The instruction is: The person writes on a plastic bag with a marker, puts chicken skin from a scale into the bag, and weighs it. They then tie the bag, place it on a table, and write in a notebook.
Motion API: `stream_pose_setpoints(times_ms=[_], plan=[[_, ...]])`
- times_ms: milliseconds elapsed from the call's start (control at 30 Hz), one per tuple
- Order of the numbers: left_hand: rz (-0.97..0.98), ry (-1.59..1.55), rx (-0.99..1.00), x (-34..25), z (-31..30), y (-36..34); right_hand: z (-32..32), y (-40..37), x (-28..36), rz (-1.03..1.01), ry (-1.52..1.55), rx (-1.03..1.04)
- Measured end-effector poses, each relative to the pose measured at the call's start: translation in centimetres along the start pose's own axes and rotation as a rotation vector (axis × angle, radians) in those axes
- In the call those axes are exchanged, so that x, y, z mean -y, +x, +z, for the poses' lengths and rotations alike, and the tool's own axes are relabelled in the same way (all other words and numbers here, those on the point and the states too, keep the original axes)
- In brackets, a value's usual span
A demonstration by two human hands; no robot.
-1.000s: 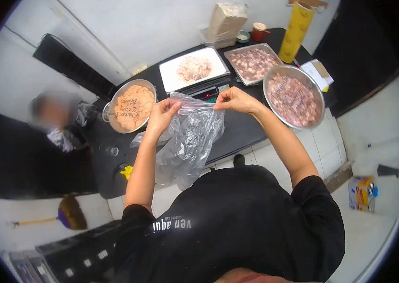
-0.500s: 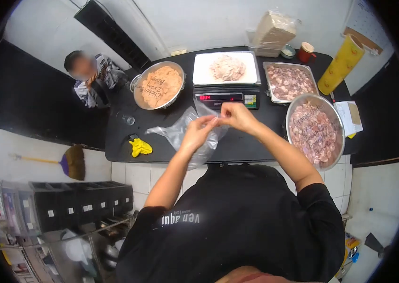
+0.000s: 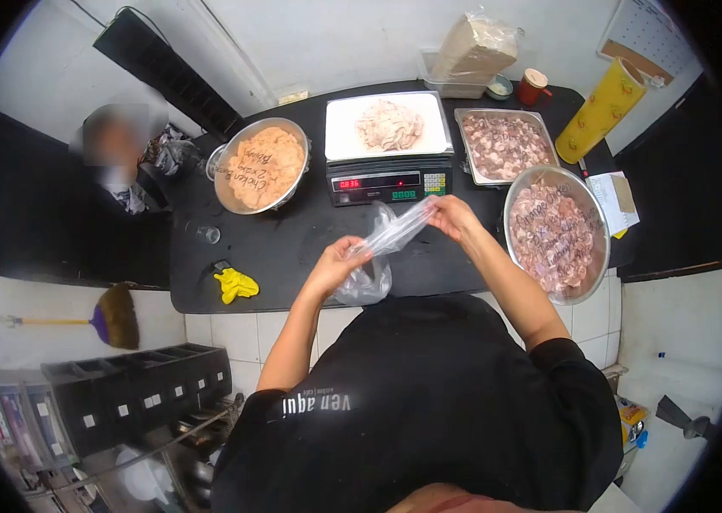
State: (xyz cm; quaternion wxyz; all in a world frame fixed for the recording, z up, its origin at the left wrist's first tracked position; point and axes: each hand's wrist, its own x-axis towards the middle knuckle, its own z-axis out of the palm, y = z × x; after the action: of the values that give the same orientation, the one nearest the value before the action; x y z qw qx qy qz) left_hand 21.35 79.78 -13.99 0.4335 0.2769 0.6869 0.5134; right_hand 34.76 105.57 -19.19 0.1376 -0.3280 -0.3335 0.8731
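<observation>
Left hand [image 3: 335,267]: fingers pinched on one side of a clear plastic bag [image 3: 397,231].
Right hand [image 3: 455,219]: fingertips gripping the bag's other side, nearer the scale [image 3: 378,186].
Bag position: stretched between both hands over the black table [image 3: 293,256], loose part hanging below.
Scale: red digits lit; white tray [image 3: 340,141] of pale meat [image 3: 389,125] on top.
Right of scale: metal tray [image 3: 469,158] of darker meat, beside a large steel bowl [image 3: 581,294].
</observation>
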Motion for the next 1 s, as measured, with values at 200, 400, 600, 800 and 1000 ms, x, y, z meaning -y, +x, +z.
stream_pose_setpoints(times_ms=[200,400,600,800,1000], plan=[[-0.067,-0.448,-0.339,4.5,-3.9,4.2,4.0,-1.1,-0.4,-0.074,-0.571,0.219],[-0.149,-0.323,-0.183,2.7,-3.9,4.1,2.0,2.2,-1.7,-0.078,-0.721,0.114],[0.353,0.622,-0.005,-0.2,-3.5,3.4,0.9,5.8,-2.4,0.036,-0.771,0.023],[0.056,0.929,-0.385,1.6,-3.4,6.5,2.5,5.8,-0.8,0.303,-0.726,0.182],[0.301,0.879,-0.499,2.3,-3.2,7.8,8.3,10.5,9.3,-0.606,-1.331,-0.144]])
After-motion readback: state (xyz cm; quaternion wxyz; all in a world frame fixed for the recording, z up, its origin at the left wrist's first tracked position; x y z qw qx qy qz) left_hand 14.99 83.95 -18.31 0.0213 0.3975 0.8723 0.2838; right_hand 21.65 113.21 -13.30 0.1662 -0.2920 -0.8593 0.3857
